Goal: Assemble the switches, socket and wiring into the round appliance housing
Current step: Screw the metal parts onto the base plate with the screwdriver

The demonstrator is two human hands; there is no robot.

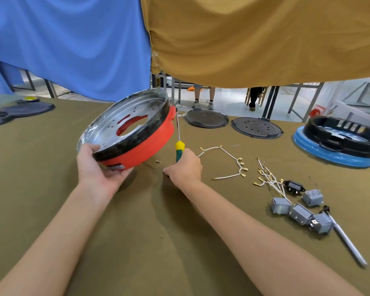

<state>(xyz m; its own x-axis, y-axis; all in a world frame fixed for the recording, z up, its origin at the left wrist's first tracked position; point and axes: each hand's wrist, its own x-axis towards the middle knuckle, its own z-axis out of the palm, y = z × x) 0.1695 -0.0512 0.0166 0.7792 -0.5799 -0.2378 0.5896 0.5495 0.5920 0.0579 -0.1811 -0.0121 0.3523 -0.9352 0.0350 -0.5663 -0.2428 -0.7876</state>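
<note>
My left hand (96, 167) grips the near rim of the round red housing (145, 144), tilted up off the table so its shiny metal inside faces me. My right hand (185, 167) is shut on a screwdriver (178, 135) with a yellow-green handle; its shaft points up along the housing's right side. To the right lie a white wire harness (229, 154) with brass terminals, a second bundle of wires (267, 176), a black socket (295, 185) and several grey switches (300, 212). A small brass piece (158, 161) lies by the housing.
An olive cloth (158, 231) covers the table. A metal rod (346, 238) lies at the right. Two black round plates (205, 118) (256, 127) sit at the far edge, another housing with a blue base (338, 142) far right, dark plates (24, 108) far left. Cloths hang above.
</note>
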